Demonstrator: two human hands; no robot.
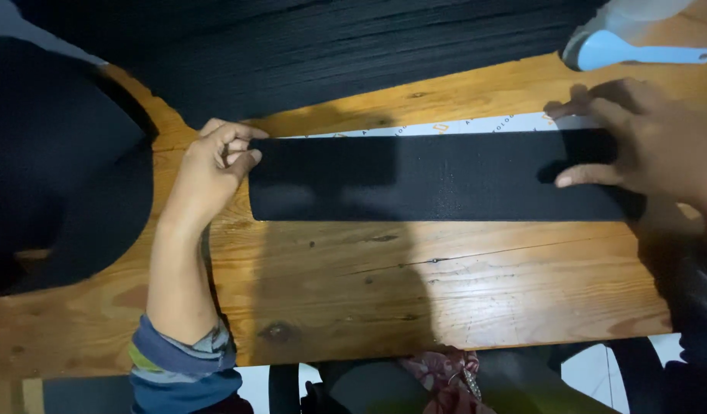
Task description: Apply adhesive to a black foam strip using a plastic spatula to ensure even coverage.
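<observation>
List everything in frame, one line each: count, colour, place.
black strip: 1, black, flat across the table's middle, held at both ends
white backing sheet: 1, white with small marks, under the strip's far edge
wooden table: 1, orange-brown planks, fills the frame
black stack: 1, black, along the far edge
black curved piece: 1, black, left side
brush tool: 1, light blue, top right
left hand: 1, pinching the strip's left end
right hand: 1, pressing the strip's right end
</observation>
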